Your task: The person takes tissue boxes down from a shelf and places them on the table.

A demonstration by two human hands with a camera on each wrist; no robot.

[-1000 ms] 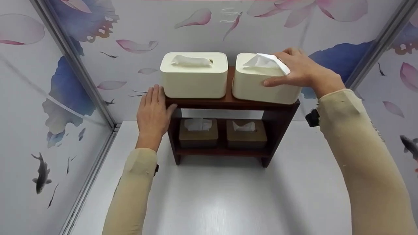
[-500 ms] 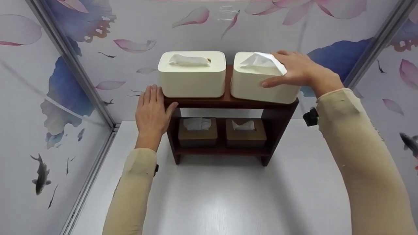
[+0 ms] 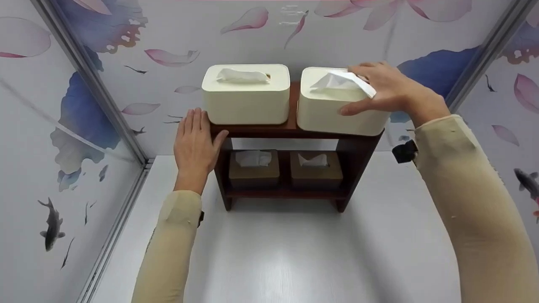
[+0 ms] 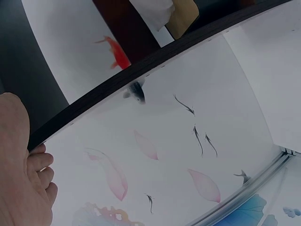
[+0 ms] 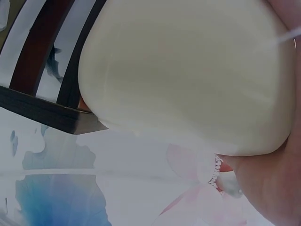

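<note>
Two cream tissue boxes stand on top of a dark reddish-brown wooden shelf (image 3: 252, 131). My right hand (image 3: 387, 90) grips the right tissue box (image 3: 326, 113) over its right end, thumb on the front wall. This box sits slightly askew, its right front corner nearer me, and a white tissue (image 3: 343, 82) sticks up from its slot beside the hand. In the right wrist view its cream wall (image 5: 188, 80) fills much of the picture. My left hand (image 3: 194, 145) rests along the shelf's left side, fingers straight, thumb at the front edge. The left tissue box (image 3: 248, 105) stands squarely beside it.
Two brown tissue boxes, a left one (image 3: 254, 173) and a right one (image 3: 316, 173), sit on the lower shelf board (image 3: 286, 194). The shelf stands on a white surface (image 3: 269, 252) close to a flower-patterned back panel (image 3: 236, 46). Metal-framed side panels flank it.
The right cream box and my right hand have shifted slightly right and toward me. My left hand stays at the shelf's side. The whole view has drifted a little.
</note>
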